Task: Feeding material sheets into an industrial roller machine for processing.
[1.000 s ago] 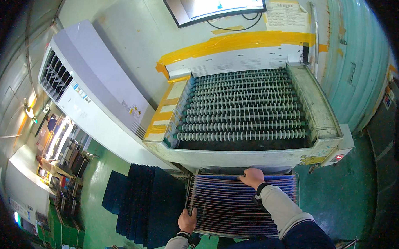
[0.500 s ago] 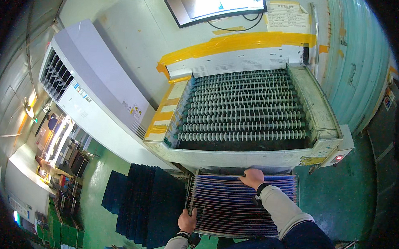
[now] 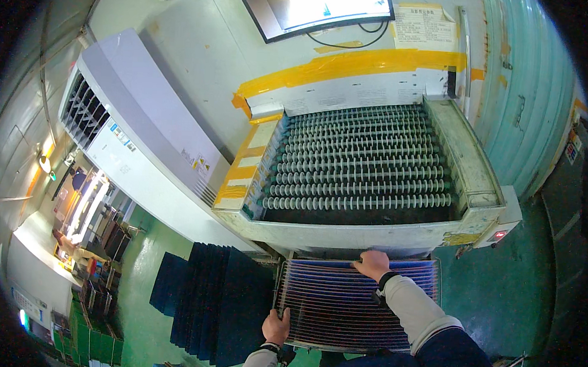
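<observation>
Below the front of the roller machine stands a rack point(image 3: 439, 279) of many thin, upright panels point(image 3: 348, 315) with coppery edges and a bluish sheen. My right hand point(image 3: 373, 265) reaches to the far end of the rack, its fingers curled over the top edge of one of the farthest panels. At the rack's left side my left hand point(image 3: 276, 328) is closed on the edge of the rack, with its thumb up; its fingertips are hidden. Each wrist has a dark band.
Just ahead is the machine bed with rows of disc rollers point(image 3: 359, 166). Left of the rack lean several large dark panels point(image 3: 222, 304). A white air conditioner point(image 3: 153, 140) slants at the left. A screen point(image 3: 313, 13) hangs above; a red-lit switch point(image 3: 498, 235) sits on the machine's right corner.
Hardly anything differs. Both hands keep their places on the rack and panel, and the view has shifted very slightly.
</observation>
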Demonstrator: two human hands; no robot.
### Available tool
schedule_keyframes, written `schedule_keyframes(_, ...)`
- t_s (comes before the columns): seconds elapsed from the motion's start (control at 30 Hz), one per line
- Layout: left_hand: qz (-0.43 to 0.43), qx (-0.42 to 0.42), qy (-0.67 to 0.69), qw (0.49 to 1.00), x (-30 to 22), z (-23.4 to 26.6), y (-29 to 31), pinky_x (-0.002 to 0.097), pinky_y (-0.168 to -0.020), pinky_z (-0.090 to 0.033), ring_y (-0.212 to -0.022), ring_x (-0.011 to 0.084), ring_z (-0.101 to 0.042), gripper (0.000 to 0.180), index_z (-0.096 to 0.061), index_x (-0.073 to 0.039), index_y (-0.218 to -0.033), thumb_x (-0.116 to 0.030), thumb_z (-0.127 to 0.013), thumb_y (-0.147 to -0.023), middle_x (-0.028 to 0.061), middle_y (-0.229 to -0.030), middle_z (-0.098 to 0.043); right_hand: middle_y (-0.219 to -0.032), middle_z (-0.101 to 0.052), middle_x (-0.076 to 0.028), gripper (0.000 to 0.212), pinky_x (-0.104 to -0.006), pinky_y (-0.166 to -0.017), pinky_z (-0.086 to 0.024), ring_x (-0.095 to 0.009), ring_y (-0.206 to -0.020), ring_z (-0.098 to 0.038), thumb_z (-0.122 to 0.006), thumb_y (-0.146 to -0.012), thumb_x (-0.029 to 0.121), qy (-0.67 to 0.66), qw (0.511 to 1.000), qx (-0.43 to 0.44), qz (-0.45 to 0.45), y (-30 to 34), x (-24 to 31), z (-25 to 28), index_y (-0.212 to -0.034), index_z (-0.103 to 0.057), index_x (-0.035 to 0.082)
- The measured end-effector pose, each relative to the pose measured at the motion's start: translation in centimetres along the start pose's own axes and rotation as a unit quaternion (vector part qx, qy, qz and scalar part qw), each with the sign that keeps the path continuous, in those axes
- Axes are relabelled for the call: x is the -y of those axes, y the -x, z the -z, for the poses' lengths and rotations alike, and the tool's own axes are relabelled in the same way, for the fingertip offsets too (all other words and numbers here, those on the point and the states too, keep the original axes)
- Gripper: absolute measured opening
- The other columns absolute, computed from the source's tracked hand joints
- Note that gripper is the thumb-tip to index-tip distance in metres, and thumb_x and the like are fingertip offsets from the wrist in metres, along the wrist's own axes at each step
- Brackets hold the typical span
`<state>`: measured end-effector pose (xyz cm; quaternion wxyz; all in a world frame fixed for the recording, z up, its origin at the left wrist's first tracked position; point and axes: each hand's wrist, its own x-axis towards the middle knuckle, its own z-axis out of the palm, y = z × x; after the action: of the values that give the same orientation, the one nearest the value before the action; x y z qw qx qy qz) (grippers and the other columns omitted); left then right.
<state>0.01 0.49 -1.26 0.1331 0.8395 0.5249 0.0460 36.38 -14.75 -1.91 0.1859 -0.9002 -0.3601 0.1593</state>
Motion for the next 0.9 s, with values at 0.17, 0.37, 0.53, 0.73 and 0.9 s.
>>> schedule_keyframes(0.17, -0.001, 0.004, 0.000, 1.000, 0.3, 0.0, 0.0, 0.0540, -0.076, -0.054, -0.084, 0.0453, -0.069, 0.058, -0.059, 0.000, -0.094, -0.058, -0.059, -0.096, 0.0256, -0.087, -0.070, -0.093, -0.076, -0.017, 0.049, -0.0503, -0.081, -0.056, -0.037, -0.091, -0.072, -0.070, -0.084, 0.057, 0.007, 1.000, 0.013, -0.008, 0.0, 0.4, 0.1, -0.093, -0.078, 0.009)
schedule_keyframes(0.37, 0.000, 0.009, -0.008, 1.000, 0.0, -0.1, -0.1, 0.0541, -0.078, -0.055, -0.088, 0.0458, -0.069, 0.057, -0.061, 0.001, -0.099, -0.057, -0.058, -0.097, 0.0268, -0.091, -0.071, -0.089, -0.075, -0.017, 0.052, -0.0501, -0.078, -0.056, -0.038, -0.088, -0.072, -0.071, -0.083, 0.060, -0.003, 1.000, 0.003, -0.002, 0.1, 0.0, -0.2, -0.090, -0.078, 0.009)
schedule_keyframes(0.53, -0.002, 0.013, 0.003, 1.000, -0.1, 0.1, 0.0, 0.0542, -0.079, -0.054, -0.089, 0.0462, -0.069, 0.056, -0.062, 0.001, -0.101, -0.056, -0.058, -0.097, 0.0265, -0.092, -0.071, -0.088, -0.075, -0.017, 0.052, -0.0497, -0.078, -0.056, -0.038, -0.088, -0.072, -0.072, -0.082, 0.059, 0.000, 1.000, 0.002, -0.006, 0.0, -0.1, -0.4, -0.090, -0.078, 0.009)
schedule_keyframes(0.73, 0.001, 0.030, 0.017, 0.999, 0.0, 0.4, 0.0, 0.0557, -0.080, -0.053, -0.092, 0.0481, -0.068, 0.063, -0.061, 0.001, -0.104, -0.061, -0.052, -0.100, 0.0297, -0.096, -0.070, -0.088, -0.075, -0.017, 0.051, -0.0499, -0.077, -0.056, -0.038, -0.087, -0.072, -0.071, -0.082, 0.059, 0.002, 1.000, -0.014, 0.001, -0.2, -0.3, -0.8, -0.088, -0.078, 0.009)
schedule_keyframes(0.9, -0.011, 0.013, 0.008, 1.000, 0.2, 0.1, 0.1, 0.0554, -0.079, -0.054, -0.090, 0.0473, -0.068, 0.060, -0.061, 0.000, -0.102, -0.059, -0.053, -0.099, 0.0279, -0.094, -0.070, -0.087, -0.075, -0.016, 0.051, -0.0503, -0.076, -0.056, -0.037, -0.087, -0.072, -0.071, -0.083, 0.060, 0.007, 1.000, -0.010, 0.011, -0.3, -0.5, -1.1, -0.088, -0.078, 0.009)
